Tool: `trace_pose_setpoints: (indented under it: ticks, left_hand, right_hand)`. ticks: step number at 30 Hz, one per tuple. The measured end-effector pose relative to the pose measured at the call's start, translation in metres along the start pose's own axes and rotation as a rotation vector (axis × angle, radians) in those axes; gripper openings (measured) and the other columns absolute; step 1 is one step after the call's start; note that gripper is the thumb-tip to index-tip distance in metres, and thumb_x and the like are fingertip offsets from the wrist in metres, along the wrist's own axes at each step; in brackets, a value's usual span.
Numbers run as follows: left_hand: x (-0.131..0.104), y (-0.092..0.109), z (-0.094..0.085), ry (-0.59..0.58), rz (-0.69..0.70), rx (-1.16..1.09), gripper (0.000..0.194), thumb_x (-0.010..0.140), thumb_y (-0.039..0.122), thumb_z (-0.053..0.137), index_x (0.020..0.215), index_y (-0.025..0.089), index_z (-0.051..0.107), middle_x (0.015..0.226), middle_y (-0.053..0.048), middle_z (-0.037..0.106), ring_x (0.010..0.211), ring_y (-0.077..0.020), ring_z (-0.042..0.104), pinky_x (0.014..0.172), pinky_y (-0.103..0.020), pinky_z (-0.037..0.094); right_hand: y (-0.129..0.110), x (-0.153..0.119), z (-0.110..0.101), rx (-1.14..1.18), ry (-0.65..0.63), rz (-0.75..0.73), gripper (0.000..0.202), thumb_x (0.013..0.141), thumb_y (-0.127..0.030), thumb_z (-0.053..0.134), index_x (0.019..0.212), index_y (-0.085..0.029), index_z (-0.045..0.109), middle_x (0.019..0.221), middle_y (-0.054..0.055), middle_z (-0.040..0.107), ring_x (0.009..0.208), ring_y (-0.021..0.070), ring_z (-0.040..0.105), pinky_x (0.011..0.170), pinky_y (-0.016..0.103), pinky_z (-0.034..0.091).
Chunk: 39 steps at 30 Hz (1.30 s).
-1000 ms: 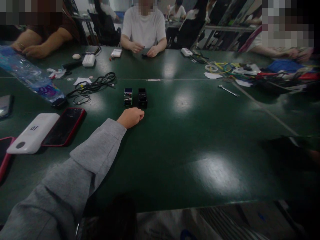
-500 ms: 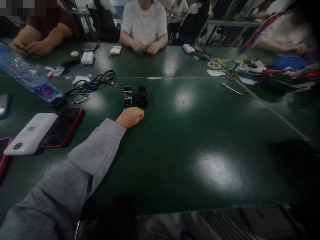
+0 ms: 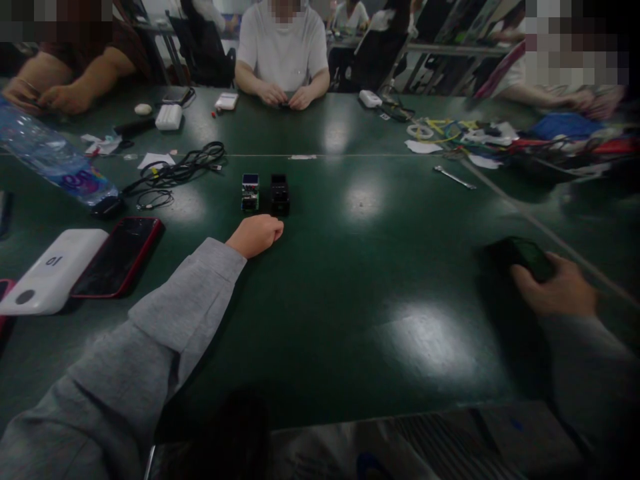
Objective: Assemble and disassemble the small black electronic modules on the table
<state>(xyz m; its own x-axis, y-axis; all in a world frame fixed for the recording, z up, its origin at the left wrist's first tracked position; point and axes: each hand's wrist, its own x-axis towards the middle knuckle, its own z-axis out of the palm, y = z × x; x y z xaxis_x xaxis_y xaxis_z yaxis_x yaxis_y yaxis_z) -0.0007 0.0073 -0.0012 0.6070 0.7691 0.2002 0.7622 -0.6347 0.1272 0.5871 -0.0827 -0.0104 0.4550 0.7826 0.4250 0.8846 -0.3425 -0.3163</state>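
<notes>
Gripping a dark flat object (image 3: 529, 255), right hand (image 3: 567, 288) at the right side of the bench (image 3: 345, 287), left hand (image 3: 255, 235) with fingers curled closed, just short of a circuit board (image 3: 250, 193) and black case (image 3: 280, 193)

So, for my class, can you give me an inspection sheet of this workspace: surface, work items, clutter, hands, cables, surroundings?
Surface: green table, glare patches.
Work items: circuit board beside black case, apart.
Clutter: bottle, white device, red-edged phone, wrench.
Hands: left hand curled near the black case; right hand gripping dark object, details unclear.
Cables: black bundle left; yellow cables in a far-right tangle.
Surroundings: people seated opposite.
</notes>
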Motion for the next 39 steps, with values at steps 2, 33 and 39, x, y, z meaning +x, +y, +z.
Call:
trace_pose_setpoints:
  ticks: [2, 33, 39]
  left_hand:
    - [0.0, 0.0, 0.0, -0.001, -0.006, 0.012, 0.029, 0.085, 0.008, 0.04, 0.075, 0.018, 0.065, 0.078, -0.005, 0.065, 0.073, -0.0168, 0.054, 0.061, -0.03, 0.037]
    - [0.0, -0.001, -0.002, 0.04, -0.111, -0.1, 0.033, 0.094, 0.011, 0.039, 0.108, 0.019, 0.068, 0.102, -0.006, 0.075, 0.087, -0.018, 0.069, 0.076, -0.031, 0.05]
    - [-0.001, 0.0, -0.003, 0.044, -0.099, -0.093, 0.033, 0.095, 0.012, 0.039, 0.11, 0.019, 0.067, 0.101, -0.007, 0.074, 0.087, -0.0174, 0.069, 0.075, -0.03, 0.05]
  right_hand:
    - [-0.045, 0.013, 0.027, 0.028, -0.089, 0.059, 0.079, 0.08, -0.045, 0.074, 0.14, 0.003, 0.054, 0.123, 0.041, 0.058, 0.121, 0.0457, 0.058, 0.086, 0.056, 0.046]
    - [-0.306, -0.089, 0.059, 0.793, -0.546, -0.847, 0.056, 0.09, -0.064, 0.061, 0.129, -0.026, 0.051, 0.125, 0.011, 0.057, 0.118, 0.0302, 0.054, 0.104, 0.052, 0.045]
    - [-0.305, -0.088, 0.061, 0.834, -0.525, -0.741, 0.049, 0.099, -0.065, 0.042, 0.123, -0.024, 0.054, 0.121, 0.011, 0.058, 0.114, 0.0273, 0.055, 0.101, 0.048, 0.046]
